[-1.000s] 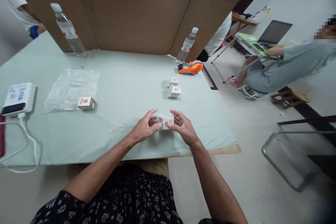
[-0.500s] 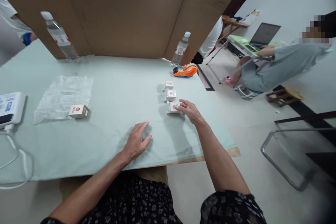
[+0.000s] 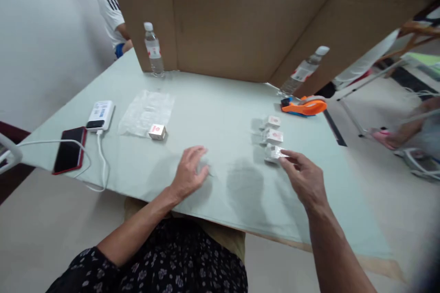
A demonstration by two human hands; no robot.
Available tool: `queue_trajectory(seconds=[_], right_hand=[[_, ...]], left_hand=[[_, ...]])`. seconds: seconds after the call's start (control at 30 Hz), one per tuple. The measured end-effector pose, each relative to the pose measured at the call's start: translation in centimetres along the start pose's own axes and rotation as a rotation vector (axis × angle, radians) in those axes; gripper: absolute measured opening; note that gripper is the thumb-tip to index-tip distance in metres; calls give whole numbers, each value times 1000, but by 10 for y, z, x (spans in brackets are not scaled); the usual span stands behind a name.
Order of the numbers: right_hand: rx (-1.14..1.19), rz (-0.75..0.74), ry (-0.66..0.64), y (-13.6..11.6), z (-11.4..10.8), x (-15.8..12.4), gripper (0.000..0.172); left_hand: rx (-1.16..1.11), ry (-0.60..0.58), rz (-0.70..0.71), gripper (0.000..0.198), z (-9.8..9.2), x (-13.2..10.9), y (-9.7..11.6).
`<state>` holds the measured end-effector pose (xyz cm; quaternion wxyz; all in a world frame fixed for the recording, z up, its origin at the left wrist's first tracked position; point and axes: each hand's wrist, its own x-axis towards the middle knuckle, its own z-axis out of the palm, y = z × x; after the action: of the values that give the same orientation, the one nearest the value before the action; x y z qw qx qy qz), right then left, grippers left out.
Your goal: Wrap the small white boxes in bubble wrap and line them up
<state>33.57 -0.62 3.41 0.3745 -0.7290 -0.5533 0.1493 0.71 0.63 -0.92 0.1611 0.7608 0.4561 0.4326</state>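
My right hand has its thumb and fingertips closed on the right end of a small wrapped box, the nearest of a row of three. Two more small boxes in clear wrap, a middle one and a far one, lie just beyond it. My left hand is over the table, slightly blurred, fingers spread and holding nothing. Beyond it to the left, an unwrapped small box rests at the corner of a bubble wrap sheet.
An orange tape dispenser lies at the right, near a water bottle. Another water bottle stands before the cardboard screen. A white power bank, cabled, and a phone lie left. People sit beyond the table.
The view has swung left, bringing the phone into sight. My right hand stays at the nearest wrapped box, its fingertips now at the right end. The left hand remains empty.
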Motion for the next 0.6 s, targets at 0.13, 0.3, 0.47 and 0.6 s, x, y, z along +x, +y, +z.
queue_trajectory(seconds=[0.13,0.3,0.47,0.6], right_hand=[[75,-170,-254,-42,58,-10,31],[153,-380,-491,-128,168,-9,36],[-16,-483,-575,-204,259,5,73],[-43,-425,-610,-210,274,11,50]], left_hand=[[290,235,-171,46,-66,12,-55],[437,207,-339,57,-106,12,-110],[600,2,-372,53,-113,16,-139],[637,-37,-346,30,-120,32,-152]])
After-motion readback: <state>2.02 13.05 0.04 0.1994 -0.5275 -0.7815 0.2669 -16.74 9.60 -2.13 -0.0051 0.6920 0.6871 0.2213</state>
